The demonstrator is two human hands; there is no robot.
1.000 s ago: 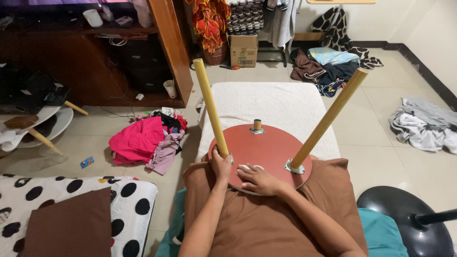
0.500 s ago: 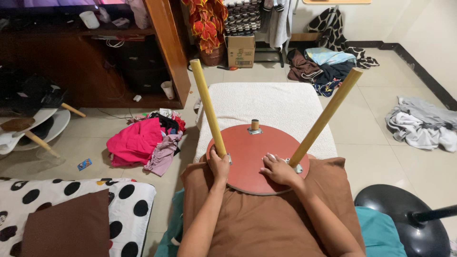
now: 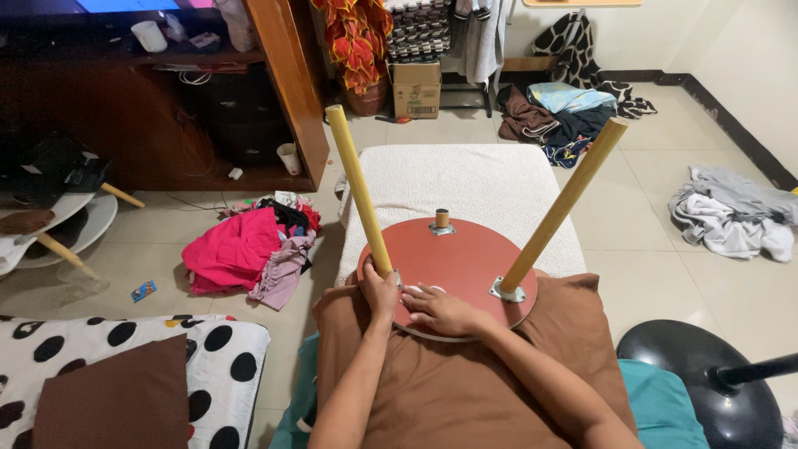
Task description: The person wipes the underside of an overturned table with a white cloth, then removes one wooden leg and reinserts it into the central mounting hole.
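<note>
Head view: a round red tabletop (image 3: 465,258) is laid upside down on a brown cushion (image 3: 465,391). Two yellow legs (image 3: 359,187) are already fitted to the tabletop and stand up slanted; at its far edge a short stub (image 3: 441,219) is seen, still bare. At the tabletop's near-left edge, the left hand (image 3: 381,293) is clasped around the left leg's base. Just beside it, the right hand (image 3: 440,309) is laid flat and released on the tabletop.
</note>
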